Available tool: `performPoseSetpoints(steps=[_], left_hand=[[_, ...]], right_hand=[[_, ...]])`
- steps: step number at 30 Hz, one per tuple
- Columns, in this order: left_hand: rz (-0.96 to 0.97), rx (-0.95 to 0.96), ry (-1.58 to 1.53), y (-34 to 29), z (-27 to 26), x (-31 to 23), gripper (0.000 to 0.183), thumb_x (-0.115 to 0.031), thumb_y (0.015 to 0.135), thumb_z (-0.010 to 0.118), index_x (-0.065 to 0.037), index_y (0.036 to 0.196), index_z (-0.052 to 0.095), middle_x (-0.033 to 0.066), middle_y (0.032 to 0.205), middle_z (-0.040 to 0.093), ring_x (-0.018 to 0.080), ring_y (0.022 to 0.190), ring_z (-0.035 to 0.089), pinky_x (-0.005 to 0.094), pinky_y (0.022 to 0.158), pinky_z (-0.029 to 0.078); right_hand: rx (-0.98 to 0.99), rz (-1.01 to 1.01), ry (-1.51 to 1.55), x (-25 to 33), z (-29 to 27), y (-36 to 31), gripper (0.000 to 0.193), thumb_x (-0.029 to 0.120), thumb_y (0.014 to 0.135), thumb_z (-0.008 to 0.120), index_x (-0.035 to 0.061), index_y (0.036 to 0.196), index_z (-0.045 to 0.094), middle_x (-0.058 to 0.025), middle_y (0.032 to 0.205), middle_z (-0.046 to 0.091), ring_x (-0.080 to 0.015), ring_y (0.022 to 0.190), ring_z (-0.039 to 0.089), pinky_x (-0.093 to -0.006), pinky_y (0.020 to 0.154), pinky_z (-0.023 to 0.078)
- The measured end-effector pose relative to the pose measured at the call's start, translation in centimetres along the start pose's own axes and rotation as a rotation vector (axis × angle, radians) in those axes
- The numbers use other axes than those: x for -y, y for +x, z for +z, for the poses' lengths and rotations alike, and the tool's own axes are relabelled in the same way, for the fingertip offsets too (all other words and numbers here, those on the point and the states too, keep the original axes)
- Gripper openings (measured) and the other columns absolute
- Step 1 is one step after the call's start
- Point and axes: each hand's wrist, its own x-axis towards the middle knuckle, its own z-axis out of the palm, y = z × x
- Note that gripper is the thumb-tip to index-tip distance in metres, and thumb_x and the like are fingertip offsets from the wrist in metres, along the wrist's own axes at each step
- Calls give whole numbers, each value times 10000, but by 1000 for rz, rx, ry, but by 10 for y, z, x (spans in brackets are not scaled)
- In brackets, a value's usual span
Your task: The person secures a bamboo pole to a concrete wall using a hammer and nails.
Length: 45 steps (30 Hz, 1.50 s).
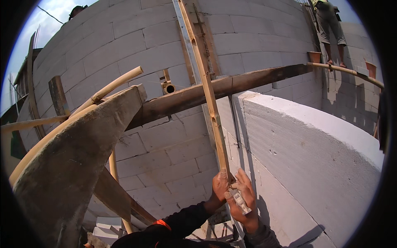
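Note:
A long, narrow yellowish bar (209, 97) with small oval openings runs from the top of the view down to my hands, beside the end of a white block wall. My left hand (220, 187) is closed around its lower end. Just right of it, my right hand (247, 191) holds a small, pale grey rectangular tool (239, 201) against the palm, with some fingers pointing up along the bar. I cannot make out what kind of tool it is. The bar passes in front of a dark wooden plank (173, 103).
A white block wall (306, 153) fills the right side. At left are a cement-stained board (70, 165) and bamboo poles (118, 84). A person (329, 29) stands on bamboo at the upper right, near a bucket (314, 57). A pipe end (169, 88) protrudes from the far wall.

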Motion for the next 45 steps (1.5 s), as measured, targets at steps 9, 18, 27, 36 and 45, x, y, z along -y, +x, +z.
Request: performPoseSetpoints(steps=[9, 18, 27, 36, 45], left_hand=[[-43, -78, -180, 96, 59, -51, 522, -582, 1054, 382, -97, 884, 471, 12, 635, 497, 85, 504, 498, 220, 437, 442], [-24, -93, -222, 121, 90, -58, 495, -564, 1061, 374, -94, 931, 460, 25, 631, 528, 92, 435, 508, 225, 385, 432], [241, -34, 101, 173, 59, -61, 499, -462, 1105, 349, -80, 835, 523, -14, 626, 521, 65, 485, 482, 251, 429, 389], [444, -278, 316, 184, 66, -75, 529, -500, 1061, 477, 26, 1102, 527, 92, 718, 613, 157, 679, 627, 332, 601, 499], [607, -207, 339, 206, 62, -102, 543, -380, 1020, 570, 90, 1280, 497, 186, 861, 688, 201, 759, 683, 353, 673, 549]], right_hand=[[-112, -88, -52, -1, -14, -3, 308, 202, 946, 700, -19, 1100, 550, -304, 1376, 505, -427, 1239, 581, -486, 988, 514], [-173, -93, -78, -1, -34, -11, 294, 123, 913, 716, -12, 1115, 550, -286, 1295, 551, -372, 1114, 648, -463, 929, 537], [-174, -54, -102, 13, -39, -3, 289, 56, 875, 730, 0, 1102, 560, -259, 1231, 590, -365, 1070, 656, -454, 897, 540], [-165, -69, -101, 11, -31, 0, 241, 99, 883, 733, 0, 1059, 601, -254, 1196, 611, -388, 1055, 648, -453, 880, 525], [-165, -56, -73, 5, -30, -1, 223, 115, 902, 726, -1, 1040, 595, -254, 1176, 619, -378, 1038, 651, -442, 866, 527]])
